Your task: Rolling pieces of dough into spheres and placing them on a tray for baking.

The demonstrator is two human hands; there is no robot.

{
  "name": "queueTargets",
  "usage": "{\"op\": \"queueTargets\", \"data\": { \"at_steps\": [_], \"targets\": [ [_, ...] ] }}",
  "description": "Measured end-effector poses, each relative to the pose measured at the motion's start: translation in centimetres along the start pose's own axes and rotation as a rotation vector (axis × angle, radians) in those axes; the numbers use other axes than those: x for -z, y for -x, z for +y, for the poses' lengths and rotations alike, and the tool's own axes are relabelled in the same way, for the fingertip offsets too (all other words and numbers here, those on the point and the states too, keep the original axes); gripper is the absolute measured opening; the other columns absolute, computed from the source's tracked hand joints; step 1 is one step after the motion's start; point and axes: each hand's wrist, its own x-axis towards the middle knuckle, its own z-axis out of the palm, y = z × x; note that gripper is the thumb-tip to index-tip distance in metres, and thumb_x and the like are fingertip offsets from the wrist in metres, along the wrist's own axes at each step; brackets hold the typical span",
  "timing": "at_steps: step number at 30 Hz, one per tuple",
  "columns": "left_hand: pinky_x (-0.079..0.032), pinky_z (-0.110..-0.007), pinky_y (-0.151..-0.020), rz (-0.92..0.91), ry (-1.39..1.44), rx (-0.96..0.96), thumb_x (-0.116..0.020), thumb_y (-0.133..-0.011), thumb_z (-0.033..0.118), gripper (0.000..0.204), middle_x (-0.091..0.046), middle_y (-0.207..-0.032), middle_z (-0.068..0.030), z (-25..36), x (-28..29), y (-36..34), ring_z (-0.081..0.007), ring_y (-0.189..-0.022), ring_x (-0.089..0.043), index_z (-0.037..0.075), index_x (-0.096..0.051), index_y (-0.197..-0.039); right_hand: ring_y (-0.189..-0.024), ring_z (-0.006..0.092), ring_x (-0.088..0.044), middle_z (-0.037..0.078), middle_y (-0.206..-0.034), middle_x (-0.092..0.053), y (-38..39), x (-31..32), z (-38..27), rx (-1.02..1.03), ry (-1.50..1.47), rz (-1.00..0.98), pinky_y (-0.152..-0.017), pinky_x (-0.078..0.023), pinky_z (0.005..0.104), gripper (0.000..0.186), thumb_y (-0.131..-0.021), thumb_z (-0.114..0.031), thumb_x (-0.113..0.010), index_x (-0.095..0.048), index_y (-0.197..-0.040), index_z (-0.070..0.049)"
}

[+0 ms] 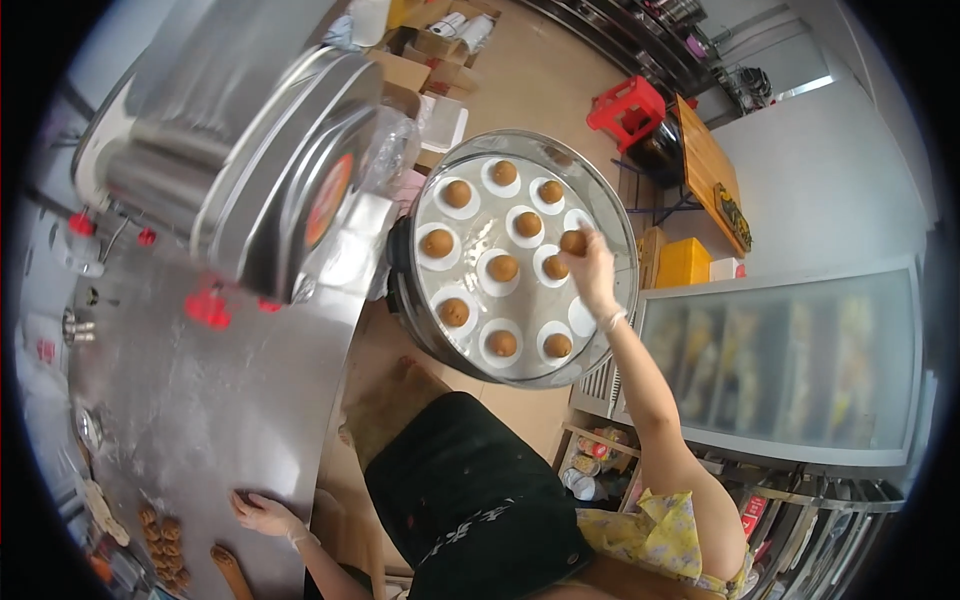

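At the right side of a round metal steamer tray [470, 368], my right hand [594, 275] pinches a brown dough ball [573, 242] over a white paper round [577, 217]. Right beside those fingers another brown ball [556, 266] sits on its own paper. Several more balls, such as a near one [502, 344], rest one to a paper across the tray. A bare white paper [582, 317] lies below my right wrist. My left hand [265, 513] is over the near right edge of the steel table [240, 400], fingers stretched out, nothing in them.
Brown dough pieces [165, 545] and a brown stick-shaped thing [230, 572] lie on the table at lower left. A big metal machine [270, 170] stands left of the tray. Beyond are cardboard boxes [400, 70], a red stool [628, 108] and a glass-topped freezer [780, 360].
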Motion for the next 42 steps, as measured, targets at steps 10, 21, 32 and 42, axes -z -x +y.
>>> {"op": "queueTargets", "data": {
  "at_steps": [10,21,32,42],
  "targets": [
    [-0.038,-0.045,-0.107,-0.096,-0.124,0.002,-0.051,-0.1,0.026,0.046,-0.046,-0.146,-0.0151,10.2,-2.3,-1.4,-0.0361,-0.13,-0.045,0.008,-0.049,-0.142,-0.113,0.0347,-0.061,0.015,-0.122,-0.062,-8.2,-3.1,15.5,-0.247,0.277,-0.132,-0.094,-0.05,0.0438,0.059,-0.073,-0.019,-0.079,-0.058,-0.127,-0.009],
    [-0.039,-0.046,-0.106,-0.088,-0.109,0.015,-0.052,-0.099,0.028,0.046,-0.046,-0.146,-0.018,11.4,-1.5,-2.0,-0.0375,-0.129,-0.046,0.007,-0.051,-0.14,-0.098,0.0275,-0.068,0.014,-0.114,-0.068,-5.1,-0.8,11.0,-0.146,0.066,0.156,-0.084,-0.053,0.0359,0.047,-0.085,-0.013,-0.073,-0.059,-0.13,-0.007],
    [-0.028,-0.053,-0.115,0.026,0.229,0.061,-0.06,-0.09,0.017,0.053,-0.044,-0.146,-0.0198,12.5,-3.8,-0.3,-0.0378,-0.14,-0.035,0.003,-0.048,-0.14,-0.067,0.01,-0.061,0.007,-0.077,-0.066,18.0,-16.2,-26.6,0.317,-0.643,-0.913,-0.063,-0.051,0.0259,0.019,-0.092,-0.013,-0.066,-0.068,-0.106,-0.001],
    [-0.042,-0.047,-0.103,-0.04,0.561,0.152,-0.072,-0.083,0.024,0.065,-0.051,-0.133,-0.0211,1.7,1.1,-5.0,-0.0397,-0.119,-0.051,0.002,-0.046,-0.138,-0.038,0.0124,-0.049,0.007,-0.055,-0.062,24.4,-30.7,-37.6,-0.147,-0.475,-1.288,-0.036,-0.034,0.0264,0.051,-0.099,-0.047,-0.052,-0.067,-0.077,-0.003]
  ]
}}
